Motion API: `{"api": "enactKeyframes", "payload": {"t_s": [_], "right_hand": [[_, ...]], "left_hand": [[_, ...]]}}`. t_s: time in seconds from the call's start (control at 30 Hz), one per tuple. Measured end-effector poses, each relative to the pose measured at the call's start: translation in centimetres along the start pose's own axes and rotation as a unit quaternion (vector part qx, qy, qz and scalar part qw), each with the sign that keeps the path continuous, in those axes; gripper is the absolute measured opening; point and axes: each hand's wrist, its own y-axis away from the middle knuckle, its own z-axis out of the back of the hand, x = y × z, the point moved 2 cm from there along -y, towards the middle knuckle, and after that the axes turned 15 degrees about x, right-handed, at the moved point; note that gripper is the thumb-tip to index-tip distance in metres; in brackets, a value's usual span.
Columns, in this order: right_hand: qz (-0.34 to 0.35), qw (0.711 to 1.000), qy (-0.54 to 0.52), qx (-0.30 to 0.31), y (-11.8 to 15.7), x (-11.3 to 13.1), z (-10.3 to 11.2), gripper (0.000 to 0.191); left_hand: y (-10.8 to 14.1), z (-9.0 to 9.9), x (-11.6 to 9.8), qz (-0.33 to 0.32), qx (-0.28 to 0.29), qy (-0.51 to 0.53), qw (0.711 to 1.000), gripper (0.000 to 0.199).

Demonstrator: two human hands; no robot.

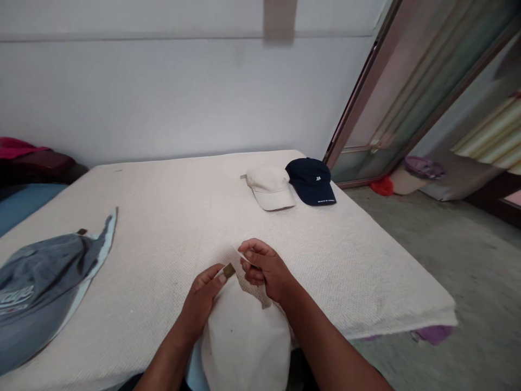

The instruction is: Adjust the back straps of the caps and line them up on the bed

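A cream cap (246, 339) is at the near edge of the bed, its back opening facing away from me. My left hand (203, 296) pinches the cap's left strap end, where a brass-coloured buckle (229, 270) shows by the thumb. In my right hand (266, 269) is the other strap end, gripped between thumb and fingers and apart from the buckle. Farther back, a beige cap (269, 187) lies beside a navy cap (311, 182) with white lettering. At the far left rests a grey cap (38, 277) on a pale cloth or sheet.
A white textured cover (175, 217) spreads over the bed against a pale wall. Dark red and blue items (36, 163) sit at the left. On the right are a glass door (391, 103), a bin (415, 174) and grey floor.
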Motion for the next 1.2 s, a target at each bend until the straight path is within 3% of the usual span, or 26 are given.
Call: {"api": "enactKeyframes", "payload": {"t_s": [0.4, 0.8, 1.03, 1.2], "right_hand": [[-0.014, 0.999, 0.03, 0.008, 0.0, -0.3, 0.0, 0.006], [-0.015, 0.999, 0.036, 0.021, 0.2, 0.4, 0.4, 0.033], [-0.043, 0.997, 0.023, 0.06, 0.4, 0.3, 0.5, 0.023], [-0.042, 0.998, 0.026, 0.046, 0.5, 0.6, 0.8, 0.021]], "left_hand": [[-0.2, -0.7, -0.9, 0.007, -0.003, -0.031, 0.999, 0.019], [0.0, -1.0, -1.5, 0.007, -0.02, -0.051, 0.998, 0.017], [0.1, -0.5, -1.3, 0.004, -0.004, 0.028, 1.0, 0.016], [0.4, 0.1, -0.9, 0.004, 0.022, 0.076, 0.997, 0.016]]}}
